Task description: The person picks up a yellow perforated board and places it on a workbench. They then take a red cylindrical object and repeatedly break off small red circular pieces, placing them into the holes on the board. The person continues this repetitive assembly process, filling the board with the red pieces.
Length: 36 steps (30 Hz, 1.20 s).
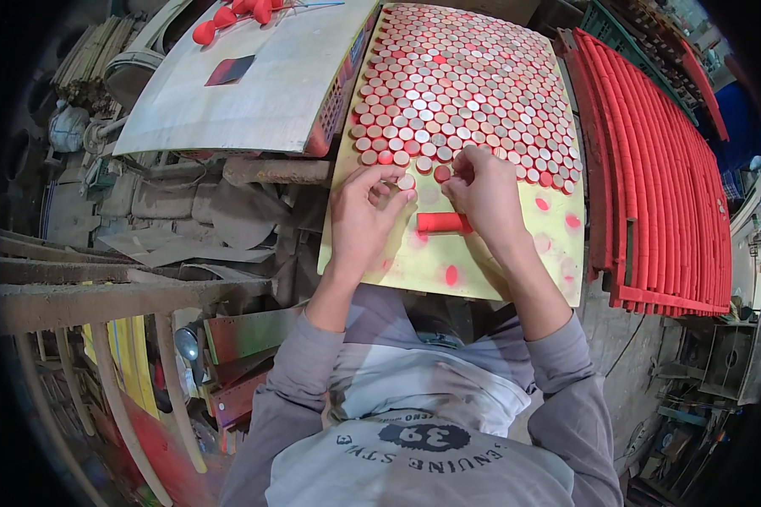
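Observation:
Many small round discs (448, 93) with red sides and pale or reddish tops stand packed in rows on a yellow board (503, 275). At the rows' near edge, my left hand (368, 211) has its thumb and forefinger closed about a pale-topped disc (407, 182). My right hand (489, 198) is pinched beside a red-topped disc (442, 173), its fingertips touching it; how firm the grip is cannot be seen. Below the fingers, a short red roll of stacked discs (440, 222) lies on its side, its right end hidden by my right hand.
To the left, a pale panel (287, 101) over a crate bears several red rounded pieces (228, 19) and a dark square sheet (230, 71). Long red rods (659, 177) fill a rack at the right. A wooden railing (127, 297) stands at the lower left.

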Tool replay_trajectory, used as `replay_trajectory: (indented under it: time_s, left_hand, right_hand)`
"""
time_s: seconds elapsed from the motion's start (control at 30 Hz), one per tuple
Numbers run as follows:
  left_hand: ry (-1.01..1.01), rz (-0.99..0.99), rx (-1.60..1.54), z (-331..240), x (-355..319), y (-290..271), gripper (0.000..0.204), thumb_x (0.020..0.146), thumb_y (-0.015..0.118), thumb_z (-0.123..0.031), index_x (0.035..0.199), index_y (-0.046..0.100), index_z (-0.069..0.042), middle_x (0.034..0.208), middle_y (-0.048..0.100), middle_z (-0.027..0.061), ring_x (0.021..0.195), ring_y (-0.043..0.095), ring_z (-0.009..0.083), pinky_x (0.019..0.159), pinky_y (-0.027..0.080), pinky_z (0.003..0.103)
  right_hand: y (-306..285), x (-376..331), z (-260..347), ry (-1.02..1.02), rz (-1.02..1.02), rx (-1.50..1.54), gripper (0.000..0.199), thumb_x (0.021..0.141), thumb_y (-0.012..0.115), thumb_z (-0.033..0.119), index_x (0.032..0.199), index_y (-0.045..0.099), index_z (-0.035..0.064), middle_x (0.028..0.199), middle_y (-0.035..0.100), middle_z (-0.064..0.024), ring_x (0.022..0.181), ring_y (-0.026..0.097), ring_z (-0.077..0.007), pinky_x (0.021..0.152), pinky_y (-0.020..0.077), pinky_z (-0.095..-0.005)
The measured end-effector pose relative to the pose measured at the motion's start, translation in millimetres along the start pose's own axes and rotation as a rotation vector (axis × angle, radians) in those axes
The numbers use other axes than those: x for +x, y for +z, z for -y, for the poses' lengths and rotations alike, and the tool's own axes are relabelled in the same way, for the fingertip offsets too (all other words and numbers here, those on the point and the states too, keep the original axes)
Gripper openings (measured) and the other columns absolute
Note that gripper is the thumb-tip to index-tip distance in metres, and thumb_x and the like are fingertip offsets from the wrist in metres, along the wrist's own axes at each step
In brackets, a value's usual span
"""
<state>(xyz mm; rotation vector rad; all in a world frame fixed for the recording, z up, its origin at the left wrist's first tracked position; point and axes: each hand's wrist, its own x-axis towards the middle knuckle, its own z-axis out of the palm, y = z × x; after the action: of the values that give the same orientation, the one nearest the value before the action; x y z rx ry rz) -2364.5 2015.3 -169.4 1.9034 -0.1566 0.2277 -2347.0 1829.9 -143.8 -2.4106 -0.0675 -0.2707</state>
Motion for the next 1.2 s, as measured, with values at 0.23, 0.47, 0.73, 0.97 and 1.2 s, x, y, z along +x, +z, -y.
replay_trajectory:
  time_s: [0.23,0.47,0.73,0.97,1.2]
  left_hand:
    - [0.035,0.006,-0.011,-2.4,0.4,2.1,0.029,0.074,0.082,-0.007,0.100,0.072,-0.003,0.088,0.067,0.0067,0.072,0.059,0.0152,0.065,0.048,0.029]
    - [0.032,0.024,-0.005,-4.2,5.4,1.5,0.030,0.074,0.082,-0.008,0.101,0.071,-0.003,0.090,0.068,0.0069,0.072,0.059,0.0150,0.066,0.049,0.029]
    - [-0.019,0.054,-0.060,-11.5,6.5,6.8,0.043,0.079,0.079,-0.005,0.119,0.065,0.000,0.099,0.071,0.0046,0.080,0.060,0.0087,0.073,0.049,0.024]
    - [-0.032,0.089,-0.462,-21.5,0.9,23.6,0.044,0.083,0.072,0.006,0.125,0.056,0.004,0.105,0.070,0.0114,0.092,0.069,0.0139,0.083,0.055,0.026]
    - [0.028,0.068,-0.178,-19.8,2.5,22.7,0.033,0.084,0.072,0.003,0.116,0.063,0.003,0.097,0.071,0.0094,0.088,0.069,0.0130,0.076,0.055,0.025]
  right_hand:
    - [-2.4,5.5,5.1,-0.015,-0.028,0.057,0.017,0.074,0.077,0.003,0.083,0.065,-0.0042,0.072,0.069,-0.0141,0.064,0.068,-0.0208,0.063,0.0542,-0.0318]
    - [4.0,8.7,4.3,-0.085,-0.109,0.071,0.017,0.073,0.075,-0.001,0.075,0.058,-0.0038,0.071,0.063,-0.0158,0.065,0.061,-0.0308,0.062,0.0486,-0.0408]
    - [-10.2,3.5,8.3,-0.016,-0.066,0.103,0.012,0.078,0.073,-0.001,0.082,0.062,-0.0050,0.075,0.067,-0.0154,0.072,0.067,-0.0266,0.065,0.0526,-0.0371]
    - [-35.5,-16.9,14.0,-0.008,0.193,0.492,0.020,0.085,0.067,-0.003,0.105,0.069,-0.0064,0.099,0.072,-0.0159,0.093,0.071,-0.0214,0.082,0.0589,-0.0321]
    - [-36.4,-18.4,-6.1,-0.051,-0.012,0.104,0.016,0.081,0.070,-0.004,0.097,0.072,-0.0017,0.088,0.068,-0.0149,0.078,0.068,-0.0243,0.071,0.0549,-0.0333]
